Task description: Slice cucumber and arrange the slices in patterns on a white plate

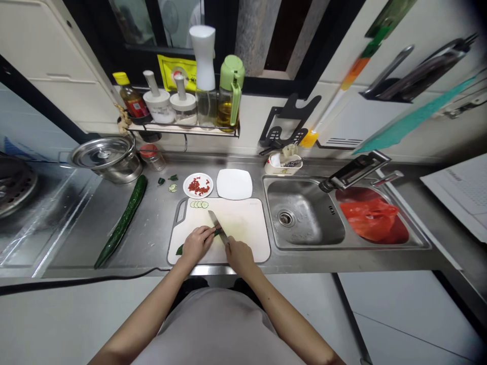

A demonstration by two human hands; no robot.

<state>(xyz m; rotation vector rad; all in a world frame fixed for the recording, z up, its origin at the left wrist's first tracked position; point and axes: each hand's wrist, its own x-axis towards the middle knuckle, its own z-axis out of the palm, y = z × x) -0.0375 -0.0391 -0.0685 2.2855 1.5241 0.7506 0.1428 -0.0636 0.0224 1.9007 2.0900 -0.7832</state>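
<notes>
A white cutting board lies on the steel counter in front of me. My left hand is closed over a short piece of cucumber, holding it down on the board. My right hand grips a knife whose blade rests against the cucumber right beside my left fingers. Several thin cucumber slices lie at the board's far left corner. A whole long cucumber lies on the counter to the left.
Behind the board stand a small plate of chopped red chilli and an empty white square plate. A steel pot is at the left, a sink at the right with a red basin. A bottle rack hangs above.
</notes>
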